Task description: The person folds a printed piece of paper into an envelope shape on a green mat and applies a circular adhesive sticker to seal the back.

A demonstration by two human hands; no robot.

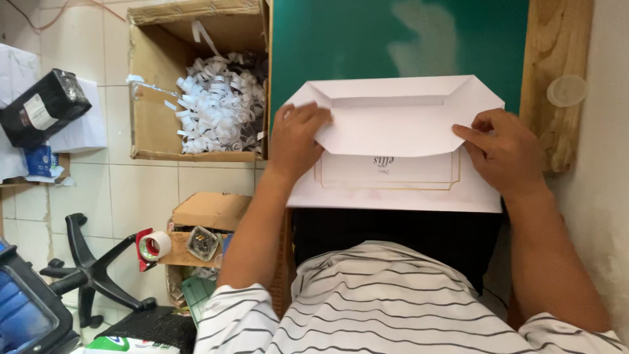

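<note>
Left hand (296, 141) and right hand (503, 149), each grip clamped on the white envelope (393, 124) over a gold-bordered card (393, 180); cardboard box (154, 118) of white shreds at left.

- Open brown cardboard box (154, 124) on the tiled floor, holding curled white paper shreds (219, 105).
- Green cutting mat (367, 39) covering the work surface.
- Red tape dispenser (152, 247) on a low shelf.
- Black swivel-chair base (92, 275), lower left.

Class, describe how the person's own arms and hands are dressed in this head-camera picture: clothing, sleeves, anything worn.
Both forearms are bare. Short white sleeves with thin dark stripes cover the upper arms. The left hand and right hand wear no gloves; no rings or watch show.
</note>
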